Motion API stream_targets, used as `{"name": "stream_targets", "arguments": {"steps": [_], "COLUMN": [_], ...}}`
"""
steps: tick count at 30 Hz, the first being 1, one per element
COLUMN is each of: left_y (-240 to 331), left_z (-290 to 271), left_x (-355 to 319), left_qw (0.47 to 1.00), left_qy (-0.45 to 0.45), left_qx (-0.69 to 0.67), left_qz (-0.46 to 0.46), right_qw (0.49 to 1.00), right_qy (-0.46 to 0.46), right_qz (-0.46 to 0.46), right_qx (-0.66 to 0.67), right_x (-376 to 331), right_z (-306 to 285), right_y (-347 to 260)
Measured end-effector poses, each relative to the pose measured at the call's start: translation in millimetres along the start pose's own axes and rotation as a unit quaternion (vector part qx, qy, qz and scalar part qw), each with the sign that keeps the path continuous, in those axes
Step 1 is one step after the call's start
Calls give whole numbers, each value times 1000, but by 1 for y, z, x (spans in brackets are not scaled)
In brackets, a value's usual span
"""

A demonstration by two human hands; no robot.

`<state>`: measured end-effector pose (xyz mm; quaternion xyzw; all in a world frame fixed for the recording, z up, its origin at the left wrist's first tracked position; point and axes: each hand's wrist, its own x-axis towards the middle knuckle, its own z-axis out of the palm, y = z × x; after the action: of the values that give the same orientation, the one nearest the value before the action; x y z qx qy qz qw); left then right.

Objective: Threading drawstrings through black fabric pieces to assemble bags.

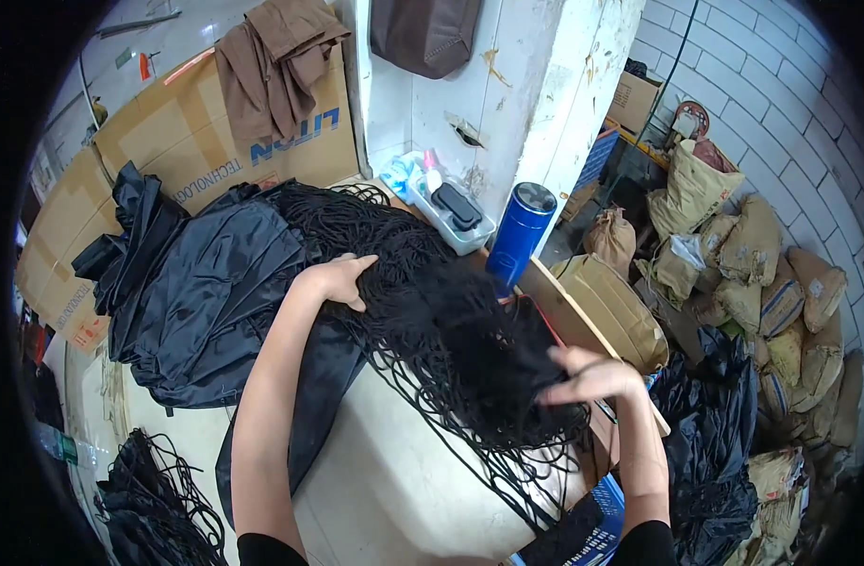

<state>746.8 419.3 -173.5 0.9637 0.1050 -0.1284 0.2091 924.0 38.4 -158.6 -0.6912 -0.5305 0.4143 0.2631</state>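
A big tangle of thin black cords (441,330) lies across a pale table (394,481). My left hand (342,278) rests flat on the cords near their far end, fingers spread over the strands. My right hand (588,373) reaches into the thick end of the bundle at the table's right edge, its fingers curled among the strands. A heap of black fabric (215,292) lies on the table to the left of the cords, partly under them.
A blue cylindrical bottle (519,234) and a clear tray with dark items (451,215) stand at the table's far end. Cardboard boxes (187,132) with brown cloth lean behind. Stuffed sacks (762,283) and black bags (715,443) crowd the right. More cords (158,500) lie lower left.
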Motion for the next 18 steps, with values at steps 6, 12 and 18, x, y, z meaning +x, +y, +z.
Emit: {"name": "stream_targets", "arguments": {"steps": [6, 12, 18], "left_y": [12, -25, -125], "left_z": [39, 69, 61], "left_x": [11, 76, 91], "left_qw": [954, 933, 883], "left_qy": [115, 219, 422], "left_qx": [-87, -99, -60], "left_qz": [-265, -267, -197], "right_qw": [952, 911, 907], "right_qy": [76, 89, 208], "right_qz": [36, -15, -96], "right_qx": [-295, -403, -352], "right_x": [-44, -21, 76], "right_z": [51, 109, 156], "right_y": [-42, -16, 0]}}
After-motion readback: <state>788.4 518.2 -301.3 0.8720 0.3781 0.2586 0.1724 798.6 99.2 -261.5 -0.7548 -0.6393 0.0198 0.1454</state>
